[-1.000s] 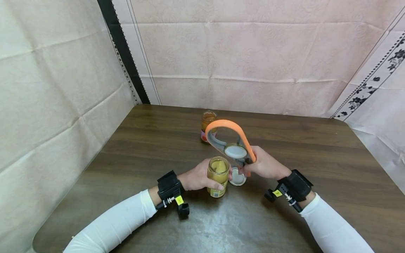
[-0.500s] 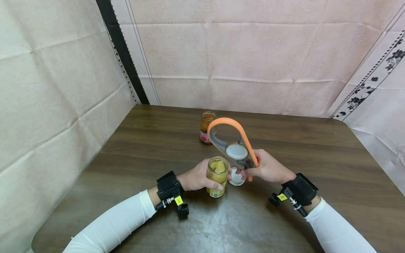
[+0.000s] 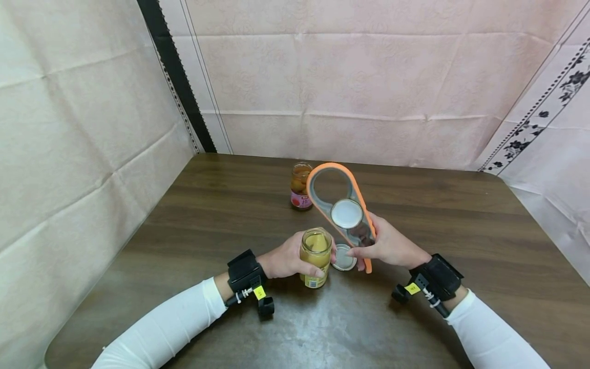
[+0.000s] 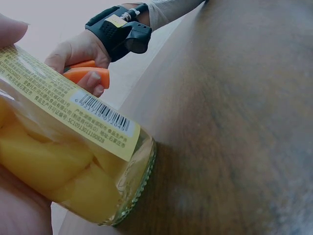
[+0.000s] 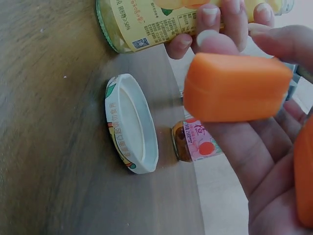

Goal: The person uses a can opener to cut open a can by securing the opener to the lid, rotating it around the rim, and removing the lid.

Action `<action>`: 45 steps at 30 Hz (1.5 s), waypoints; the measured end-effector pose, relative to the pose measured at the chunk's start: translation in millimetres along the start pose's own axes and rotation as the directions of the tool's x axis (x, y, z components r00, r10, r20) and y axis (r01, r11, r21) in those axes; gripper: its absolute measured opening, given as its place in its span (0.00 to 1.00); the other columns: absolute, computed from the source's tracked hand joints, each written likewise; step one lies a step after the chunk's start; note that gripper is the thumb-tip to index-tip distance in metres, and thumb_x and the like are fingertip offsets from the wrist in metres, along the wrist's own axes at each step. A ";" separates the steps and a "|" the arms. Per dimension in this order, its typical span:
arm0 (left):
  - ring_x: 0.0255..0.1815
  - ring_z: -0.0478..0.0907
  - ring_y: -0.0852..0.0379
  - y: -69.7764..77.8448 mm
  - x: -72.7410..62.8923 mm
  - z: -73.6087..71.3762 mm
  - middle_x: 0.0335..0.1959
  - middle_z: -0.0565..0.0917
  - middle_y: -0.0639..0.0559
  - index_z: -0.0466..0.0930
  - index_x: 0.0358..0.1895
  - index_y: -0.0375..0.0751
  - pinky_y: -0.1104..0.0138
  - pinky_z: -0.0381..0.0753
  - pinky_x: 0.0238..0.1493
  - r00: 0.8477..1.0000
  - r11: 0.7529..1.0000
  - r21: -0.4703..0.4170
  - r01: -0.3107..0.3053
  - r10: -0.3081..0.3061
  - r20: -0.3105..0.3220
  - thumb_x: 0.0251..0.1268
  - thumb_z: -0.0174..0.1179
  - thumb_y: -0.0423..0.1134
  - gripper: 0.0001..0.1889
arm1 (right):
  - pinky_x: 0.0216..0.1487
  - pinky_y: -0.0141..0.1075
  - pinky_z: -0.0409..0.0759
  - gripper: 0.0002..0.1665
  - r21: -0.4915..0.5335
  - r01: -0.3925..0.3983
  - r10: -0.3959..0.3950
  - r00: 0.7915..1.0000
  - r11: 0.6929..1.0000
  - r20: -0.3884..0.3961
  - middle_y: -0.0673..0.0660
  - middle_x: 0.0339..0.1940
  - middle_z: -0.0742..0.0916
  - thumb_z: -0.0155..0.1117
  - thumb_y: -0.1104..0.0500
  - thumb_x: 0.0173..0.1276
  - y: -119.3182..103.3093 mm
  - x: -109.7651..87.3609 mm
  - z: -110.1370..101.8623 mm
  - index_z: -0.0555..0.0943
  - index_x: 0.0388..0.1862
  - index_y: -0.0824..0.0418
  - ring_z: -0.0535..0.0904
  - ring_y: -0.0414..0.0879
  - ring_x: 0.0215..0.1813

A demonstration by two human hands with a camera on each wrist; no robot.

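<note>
My left hand (image 3: 288, 257) grips an open glass jar (image 3: 315, 277) of yellow fruit pieces, upright on the table. In the left wrist view the label of this jar (image 4: 73, 107) shows a barcode. My right hand (image 3: 392, 243) holds an orange and grey jar opener (image 3: 358, 192), tilted up above the table to the right of the jar. A metal lid (image 3: 346, 213), white inside, sits in the opener's frame. Another lid (image 3: 343, 259) lies inside up on the table between the hands; the right wrist view shows the coloured rim of this lid (image 5: 132, 125).
Farther back stands a second open jar (image 3: 301, 187), holding brownish fruit under a pink label. The brown wooden table (image 3: 221, 205) meets cloth-covered walls (image 3: 369, 77) at the back and left. A black camera band (image 3: 435, 277) is strapped round each wrist.
The jar opener has swung upward, its loop rising and its face with the lid turning more toward the head camera. My right hand shifted slightly right. The left hand and jar stay nearly still.
</note>
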State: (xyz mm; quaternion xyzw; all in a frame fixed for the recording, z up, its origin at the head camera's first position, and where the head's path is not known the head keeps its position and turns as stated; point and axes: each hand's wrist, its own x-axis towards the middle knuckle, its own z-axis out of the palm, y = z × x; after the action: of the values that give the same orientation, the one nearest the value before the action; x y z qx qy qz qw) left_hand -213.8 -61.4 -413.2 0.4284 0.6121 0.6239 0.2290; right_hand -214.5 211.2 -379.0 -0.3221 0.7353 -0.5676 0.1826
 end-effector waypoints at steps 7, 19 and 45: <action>0.53 0.79 0.41 1.0 -0.1 -0.1 0.48 0.80 0.37 0.70 0.57 0.28 0.61 0.79 0.62 1.000 1.000 0.005 0.003 -0.003 -0.001 0.60 0.70 0.35 0.27 | 0.28 0.51 0.87 0.50 -0.033 -0.046 0.043 0.996 0.998 -0.073 0.68 0.41 0.80 0.74 0.67 0.63 4.3 -0.3 2.4 0.55 0.76 0.56 0.86 0.56 0.23; 0.51 0.80 0.58 1.7 -0.5 -0.2 0.48 0.80 0.39 0.70 0.57 0.27 0.62 0.79 0.61 1.000 1.000 0.006 0.006 -0.006 -0.009 0.58 0.68 0.31 0.25 | 0.27 0.45 0.86 0.42 -0.204 -0.111 0.088 0.989 0.973 -0.116 0.60 0.28 0.85 0.71 0.69 0.60 -2.7 -2.4 0.2 0.63 0.70 0.54 0.85 0.53 0.25; 0.49 0.80 0.61 2.8 0.0 10.3 0.46 0.80 0.31 0.72 0.54 0.30 0.63 0.80 0.60 0.993 0.996 0.088 -0.027 0.037 -0.110 0.55 0.67 0.28 0.23 | 0.24 0.33 0.74 0.28 -0.454 -0.197 0.113 0.972 0.869 -0.206 0.52 0.24 0.78 0.71 0.66 0.55 -0.5 -21.5 -7.8 0.71 0.54 0.63 0.74 0.41 0.25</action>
State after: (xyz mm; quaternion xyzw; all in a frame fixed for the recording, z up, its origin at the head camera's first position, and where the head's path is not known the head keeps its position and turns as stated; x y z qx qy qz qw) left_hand -204.7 -56.0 -411.7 0.4120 0.6434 0.6236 0.1657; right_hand -203.7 231.4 -378.3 -0.2460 0.8877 -0.3811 0.0794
